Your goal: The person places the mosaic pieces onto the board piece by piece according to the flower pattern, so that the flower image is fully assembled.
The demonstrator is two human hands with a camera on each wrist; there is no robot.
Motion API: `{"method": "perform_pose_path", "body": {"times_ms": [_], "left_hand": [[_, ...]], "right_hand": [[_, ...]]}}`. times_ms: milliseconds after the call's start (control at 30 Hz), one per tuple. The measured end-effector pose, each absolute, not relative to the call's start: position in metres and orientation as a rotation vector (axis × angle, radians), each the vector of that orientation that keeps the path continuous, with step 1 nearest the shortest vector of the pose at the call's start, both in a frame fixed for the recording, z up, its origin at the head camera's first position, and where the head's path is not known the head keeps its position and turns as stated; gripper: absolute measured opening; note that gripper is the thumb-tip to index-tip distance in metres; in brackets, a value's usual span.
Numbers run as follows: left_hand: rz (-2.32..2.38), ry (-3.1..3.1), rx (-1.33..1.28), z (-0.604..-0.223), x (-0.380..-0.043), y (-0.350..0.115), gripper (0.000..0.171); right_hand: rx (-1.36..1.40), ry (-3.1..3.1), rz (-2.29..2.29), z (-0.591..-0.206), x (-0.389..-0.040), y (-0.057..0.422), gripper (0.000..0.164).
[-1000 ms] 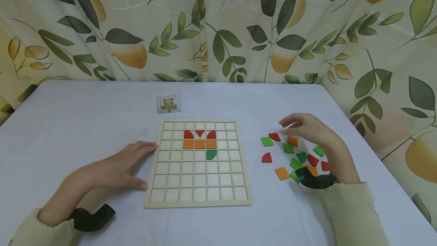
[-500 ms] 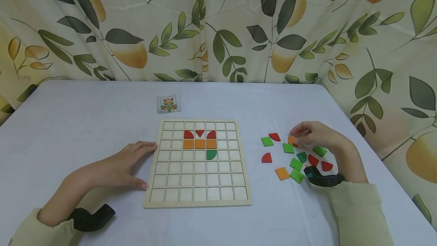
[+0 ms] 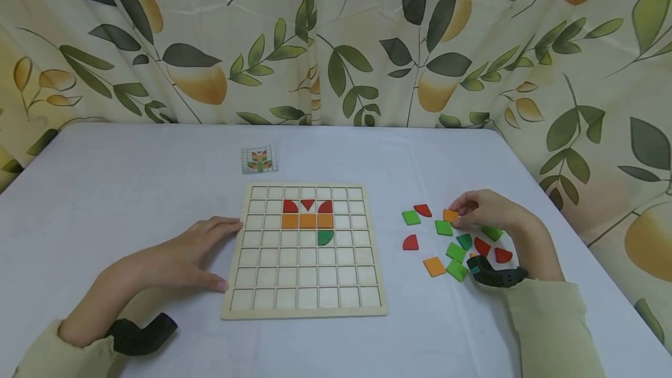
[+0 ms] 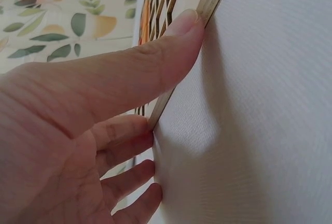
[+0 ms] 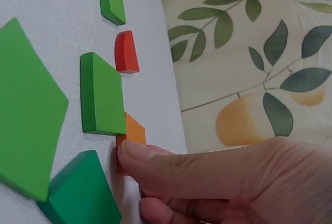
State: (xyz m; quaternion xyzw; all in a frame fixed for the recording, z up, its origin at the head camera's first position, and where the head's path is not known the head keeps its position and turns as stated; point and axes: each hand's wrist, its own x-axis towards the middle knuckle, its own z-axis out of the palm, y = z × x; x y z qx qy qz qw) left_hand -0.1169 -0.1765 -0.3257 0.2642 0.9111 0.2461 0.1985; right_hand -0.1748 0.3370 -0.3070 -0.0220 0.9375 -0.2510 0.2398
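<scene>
My right hand [image 3: 490, 212] is over the loose tiles at the right and pinches an orange square tile [image 3: 449, 216]. In the right wrist view the thumb lies on the near face of that tile [image 5: 135, 126], beside a green square tile [image 5: 104, 97]. A wooden grid board [image 3: 304, 313] lies flat at the middle. Red quarter-round tiles, a red triangle [image 3: 307, 205], a row of orange squares [image 3: 307, 221] and one green quarter-round [image 3: 325, 238] sit in its cells. My left hand [image 3: 170, 258] rests at the board's left edge, thumb and fingertips spread along it.
Behind the board lies a small pattern card [image 3: 259, 159]. Around the right hand are several loose tiles, among them a red quarter-round [image 3: 410, 242], an orange square [image 3: 434, 266] and a green square [image 3: 457, 270]. A patterned curtain [image 3: 336, 45] hangs behind the white table [image 3: 131, 174].
My right hand has moved slightly right and down onto the orange square tile and now pinches it. The left hand and the board have stayed in place.
</scene>
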Motion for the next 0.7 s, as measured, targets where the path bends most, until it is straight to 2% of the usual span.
{"method": "perform_pose_path", "body": {"times_ms": [233,700], "left_hand": [[0.708,2.535,0.745,-0.3255,-0.1167,-0.1768,0.099],[0.692,2.549,0.751,-0.3261,-0.1168,-0.1776,0.1]], "right_hand": [[-0.051,2.561,-0.682,-0.3072,-0.1754,0.3374,0.04],[-0.069,2.57,-0.746,-0.3058,-0.1736,0.3361,0.031]]}}
